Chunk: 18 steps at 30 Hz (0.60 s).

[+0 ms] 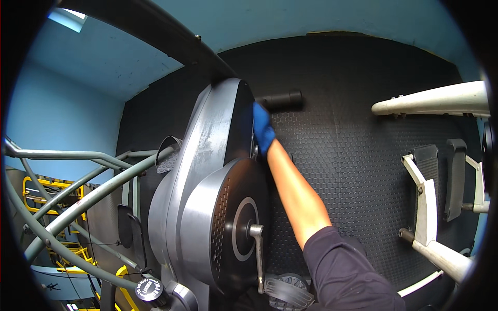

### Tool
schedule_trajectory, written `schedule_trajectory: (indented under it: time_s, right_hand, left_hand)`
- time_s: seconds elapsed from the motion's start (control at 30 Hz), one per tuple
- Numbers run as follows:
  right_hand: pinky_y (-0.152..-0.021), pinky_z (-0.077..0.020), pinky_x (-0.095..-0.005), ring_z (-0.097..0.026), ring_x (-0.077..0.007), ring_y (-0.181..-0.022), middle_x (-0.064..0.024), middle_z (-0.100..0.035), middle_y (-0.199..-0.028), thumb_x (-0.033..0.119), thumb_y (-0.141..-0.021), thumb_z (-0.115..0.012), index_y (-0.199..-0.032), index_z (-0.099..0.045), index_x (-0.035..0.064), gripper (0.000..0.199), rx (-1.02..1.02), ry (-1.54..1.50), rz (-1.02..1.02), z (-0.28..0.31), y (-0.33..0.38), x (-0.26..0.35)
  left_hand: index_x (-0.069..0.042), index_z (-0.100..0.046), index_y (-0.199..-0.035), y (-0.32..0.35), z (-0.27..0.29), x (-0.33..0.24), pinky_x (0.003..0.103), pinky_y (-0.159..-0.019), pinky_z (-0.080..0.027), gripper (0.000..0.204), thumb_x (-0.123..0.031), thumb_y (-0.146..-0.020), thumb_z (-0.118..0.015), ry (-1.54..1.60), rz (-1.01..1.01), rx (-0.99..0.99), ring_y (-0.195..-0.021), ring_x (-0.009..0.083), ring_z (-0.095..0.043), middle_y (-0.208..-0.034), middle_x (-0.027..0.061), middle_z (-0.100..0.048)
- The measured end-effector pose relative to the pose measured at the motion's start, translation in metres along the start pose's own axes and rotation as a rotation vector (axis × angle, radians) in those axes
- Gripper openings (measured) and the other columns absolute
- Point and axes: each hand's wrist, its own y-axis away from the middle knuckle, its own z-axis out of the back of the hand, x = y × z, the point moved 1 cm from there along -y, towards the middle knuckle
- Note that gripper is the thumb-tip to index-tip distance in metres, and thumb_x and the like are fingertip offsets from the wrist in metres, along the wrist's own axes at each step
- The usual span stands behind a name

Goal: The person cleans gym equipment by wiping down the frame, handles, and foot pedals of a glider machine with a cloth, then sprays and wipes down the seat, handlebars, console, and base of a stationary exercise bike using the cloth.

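A grey and black exercise bike [207,135] stands in the middle, with pale smudges on the top of its housing. My right hand [263,127], in what looks like a blue glove, reaches along the bike's right side. It rests against the black side panel, near the front foot bar [282,100]. The panel's edge hides my fingers, so neither their position nor anything in them shows. Nearer to me are the round flywheel cover [241,207], the crank arm [258,249] and a strapped pedal [289,291]. My left hand is out of view.
A round adjustment knob [150,291] sticks out at the lower left. Grey-green tubing [98,202] of another machine stands close on the left. White machine arms with footplates [426,166] are on the right. Dark textured rubber matting [337,155] runs to a blue wall [332,18].
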Motion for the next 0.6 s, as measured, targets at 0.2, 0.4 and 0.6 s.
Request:
schedule_trajectory:
  time_s: [0.2,0.4,0.6]
  right_hand:
    - [-0.123,-0.0182,-0.0518,-0.018,-0.0420,-0.153,-0.0272,-0.018,-0.165,0.056,-0.100,-0.046,-0.159,-0.024,0.0016,0.083,0.197,0.905,0.525,-0.109,0.139,0.052]
    - [-0.122,-0.0234,-0.0419,-0.030,-0.0363,-0.149,-0.0260,-0.030,-0.161,0.054,-0.105,-0.035,-0.150,-0.038,-0.0040,0.074,0.004,0.224,-0.140,0.048,0.167,-0.045]
    - [-0.121,-0.0188,-0.0527,-0.023,-0.0446,-0.150,-0.0249,-0.025,-0.163,0.056,-0.099,-0.047,-0.153,-0.038,0.0023,0.077,-0.040,0.741,0.222,-0.095,0.212,0.029]
  left_hand:
    - [0.010,-0.044,-0.142,0.029,0.017,0.029,0.032,-0.108,-0.042,0.071,0.001,-0.081,-0.078,0.056,0.010,-0.072,-0.121,0.0249,-0.057,-0.134,0.0159,-0.059]
    - [0.009,-0.042,-0.144,0.000,0.008,0.021,0.031,-0.106,-0.043,0.077,-0.001,-0.078,-0.079,0.280,-0.137,0.085,-0.119,0.0243,-0.057,-0.133,0.0158,-0.058]
    - [0.010,-0.041,-0.145,-0.012,0.019,0.045,0.034,-0.102,-0.047,0.080,0.001,-0.076,-0.080,0.254,-0.216,0.134,-0.118,0.0251,-0.059,-0.134,0.0189,-0.058]
